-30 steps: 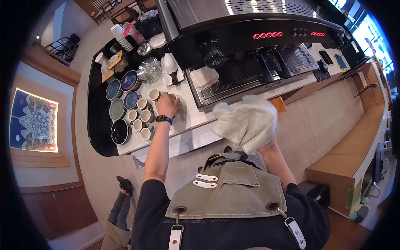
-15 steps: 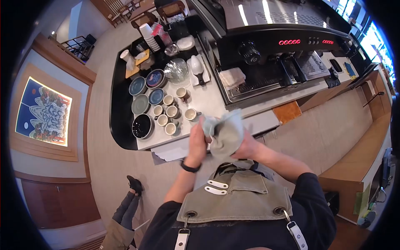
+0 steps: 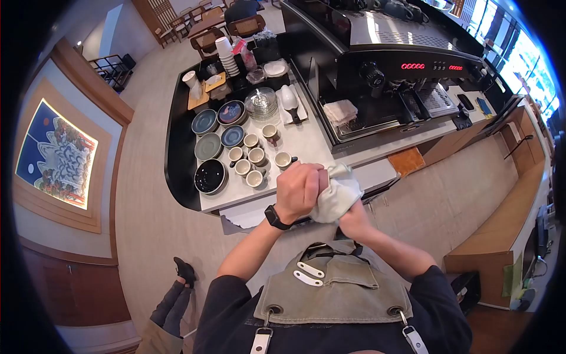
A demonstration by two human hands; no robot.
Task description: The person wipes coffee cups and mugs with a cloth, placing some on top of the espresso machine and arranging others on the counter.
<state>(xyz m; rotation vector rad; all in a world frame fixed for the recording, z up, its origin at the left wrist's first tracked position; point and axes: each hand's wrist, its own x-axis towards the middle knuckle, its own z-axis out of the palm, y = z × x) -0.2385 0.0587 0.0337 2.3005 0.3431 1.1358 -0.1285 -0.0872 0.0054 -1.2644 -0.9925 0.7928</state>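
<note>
My left hand (image 3: 299, 190), with a black watch on its wrist, is closed in front of my chest. Its fingers wrap round something I cannot make out, perhaps a small item partly covered by the cloth. My right hand (image 3: 355, 220) grips a pale grey-green cloth (image 3: 336, 197), bunched up against my left hand. Just beyond my hands a small cup (image 3: 283, 160) stands on the white counter (image 3: 236, 197). Farther left are another cup (image 3: 270, 134) and several more in a cluster, beside a black bowl (image 3: 210, 176) and a grey-green plate (image 3: 208, 146).
A coffee machine (image 3: 377, 88) fills the back right, with a folded cloth (image 3: 340, 112) on its tray. Glass plates (image 3: 261, 103), a white scoop (image 3: 289, 100) and stacked paper cups (image 3: 226, 56) stand behind the cups. At the lower left, a person's legs (image 3: 174, 304) show.
My left hand has moved from the cups back to my chest, closing on something. The cloth has come in from the right to meet it. The view has shifted, too.
</note>
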